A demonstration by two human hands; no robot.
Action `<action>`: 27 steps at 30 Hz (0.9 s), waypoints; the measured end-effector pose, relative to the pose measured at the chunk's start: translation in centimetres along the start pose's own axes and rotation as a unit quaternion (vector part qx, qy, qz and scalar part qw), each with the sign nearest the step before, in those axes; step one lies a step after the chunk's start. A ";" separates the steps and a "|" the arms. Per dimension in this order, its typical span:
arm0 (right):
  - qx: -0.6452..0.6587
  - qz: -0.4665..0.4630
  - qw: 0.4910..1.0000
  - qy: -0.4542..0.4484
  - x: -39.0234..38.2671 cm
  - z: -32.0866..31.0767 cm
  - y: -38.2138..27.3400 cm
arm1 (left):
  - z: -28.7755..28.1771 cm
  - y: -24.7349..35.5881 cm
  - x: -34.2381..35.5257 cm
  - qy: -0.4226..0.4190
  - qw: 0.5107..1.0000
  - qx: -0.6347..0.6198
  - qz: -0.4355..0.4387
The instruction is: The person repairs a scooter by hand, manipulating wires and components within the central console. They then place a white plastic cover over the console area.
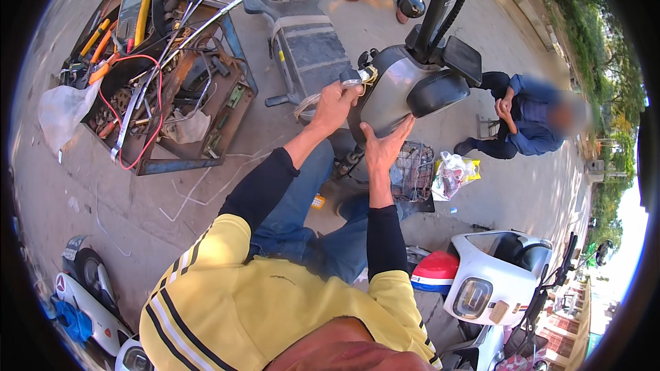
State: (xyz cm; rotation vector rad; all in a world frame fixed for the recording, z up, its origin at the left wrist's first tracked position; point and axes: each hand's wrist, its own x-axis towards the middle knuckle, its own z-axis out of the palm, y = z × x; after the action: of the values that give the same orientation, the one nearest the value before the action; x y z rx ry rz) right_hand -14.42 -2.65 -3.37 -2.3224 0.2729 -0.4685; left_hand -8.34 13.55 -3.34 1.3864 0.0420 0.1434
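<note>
A scooter's grey front panel [394, 75] stands in front of me, with a black headlight housing [440, 93] on its right. My left hand [333, 106] is closed at the panel's left edge, its fingertips on a small grey piece [353, 77] beside a bundle of pale wires [370, 77]. What exactly that piece is does not show clearly. My right hand [386, 150] lies with fingers stretched out against the panel's lower side, just below the headlight housing. The scooter's black footboard and seat section [313, 48] extends away to the left.
A metal tool cart [179, 165] on the left holds many tools and a yellow multimeter [135, 14]. A wire basket [412, 168] and a plastic bag [454, 173] are near my right hand. One person sits at right; another stands beyond. White scooters [498, 275] stand behind me.
</note>
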 end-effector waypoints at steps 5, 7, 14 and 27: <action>0.198 -0.002 0.980 -0.026 0.5 -1.0 4.5 | -1.0 0.4 0.3 0.056 0.982 0.158 0.084; 0.154 -0.002 0.987 -0.042 0.3 -1.4 6.5 | -1.6 -1.9 0.3 0.021 0.978 0.190 0.077; 0.184 0.060 0.979 -0.061 1.2 -0.7 10.6 | 1.8 -3.1 -2.5 -0.140 0.956 0.258 0.022; 0.245 0.096 0.954 -0.141 2.3 0.8 13.1 | 4.6 -3.6 -3.1 -0.075 0.948 0.308 -0.017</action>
State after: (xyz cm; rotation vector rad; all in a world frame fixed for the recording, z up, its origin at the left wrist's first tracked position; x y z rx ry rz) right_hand -12.79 -12.11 -12.55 -1.8236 0.2131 -0.0864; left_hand -10.61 8.00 -6.16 2.0182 -0.0206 -0.0100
